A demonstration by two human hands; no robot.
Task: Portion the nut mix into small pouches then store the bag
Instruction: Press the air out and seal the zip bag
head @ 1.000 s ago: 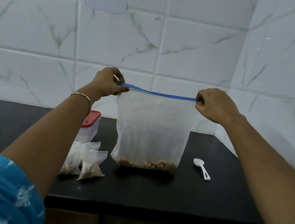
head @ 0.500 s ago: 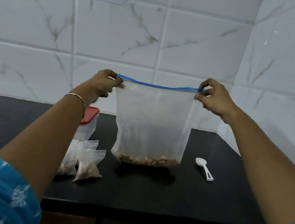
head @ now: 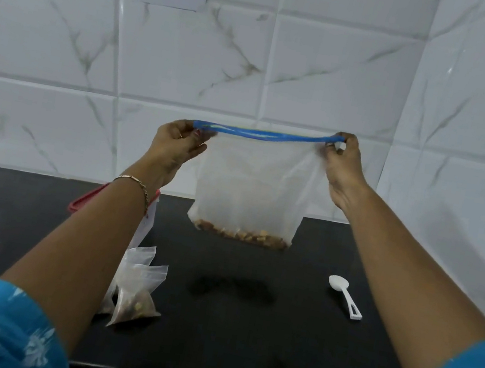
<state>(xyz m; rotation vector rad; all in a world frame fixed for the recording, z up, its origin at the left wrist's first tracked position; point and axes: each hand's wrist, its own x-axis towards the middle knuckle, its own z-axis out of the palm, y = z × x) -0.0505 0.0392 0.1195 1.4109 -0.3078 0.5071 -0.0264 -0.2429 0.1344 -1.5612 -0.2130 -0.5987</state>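
Observation:
A large clear bag (head: pixel 251 192) with a blue zip strip along its top hangs in the air above the black counter (head: pixel 223 342). A thin layer of nut mix (head: pixel 242 235) lies in its bottom. My left hand (head: pixel 177 143) pinches the left end of the zip strip. My right hand (head: pixel 343 162) pinches the right end. Small filled pouches (head: pixel 136 291) stand on the counter under my left forearm, partly hidden by it.
A white plastic spoon (head: pixel 345 294) lies on the counter to the right. A clear box with a red lid (head: pixel 84 201) stands behind my left forearm. White tiled walls close the back and the right side. The counter's front edge runs near the bottom.
Both hands have lifted the bag off the counter; its bottom now hangs above the surface. The blue strip sags slightly between my hands.

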